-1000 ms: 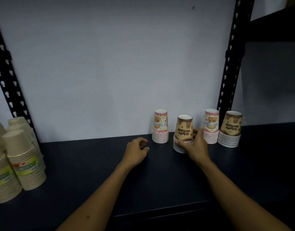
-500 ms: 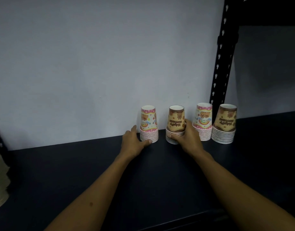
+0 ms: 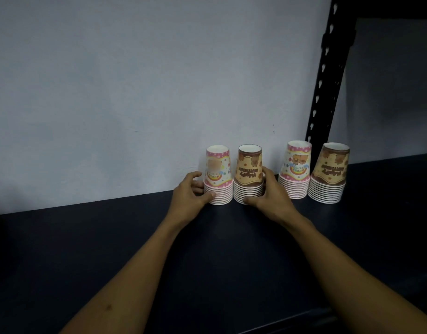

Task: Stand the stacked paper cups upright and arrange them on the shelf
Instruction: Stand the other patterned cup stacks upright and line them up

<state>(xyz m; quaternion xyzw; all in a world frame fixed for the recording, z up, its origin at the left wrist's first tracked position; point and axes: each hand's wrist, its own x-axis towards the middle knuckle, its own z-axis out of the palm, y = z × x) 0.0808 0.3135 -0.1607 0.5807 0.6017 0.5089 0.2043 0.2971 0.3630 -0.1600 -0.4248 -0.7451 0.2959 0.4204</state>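
Several stacks of paper cups stand rim-down in a row at the back of the dark shelf (image 3: 111, 237), against the pale wall. My left hand (image 3: 189, 197) grips the base of the leftmost pink stack (image 3: 218, 174), fingers curled round its left side. My right hand (image 3: 270, 198) grips the brown stack (image 3: 249, 174) beside it, thumb in front and fingers behind. These two stacks stand side by side, almost touching. Further right, apart from my hands, stand a second pink stack (image 3: 295, 169) and a second brown stack (image 3: 329, 173).
A black perforated upright post (image 3: 324, 75) rises behind the right-hand stacks. The shelf's front edge (image 3: 304, 317) runs along the bottom right.
My left hand went from a loose fist on the shelf to holding the pink stack. The brown stack in my right hand moved back into the row, close beside the pink one. The view shifted right.
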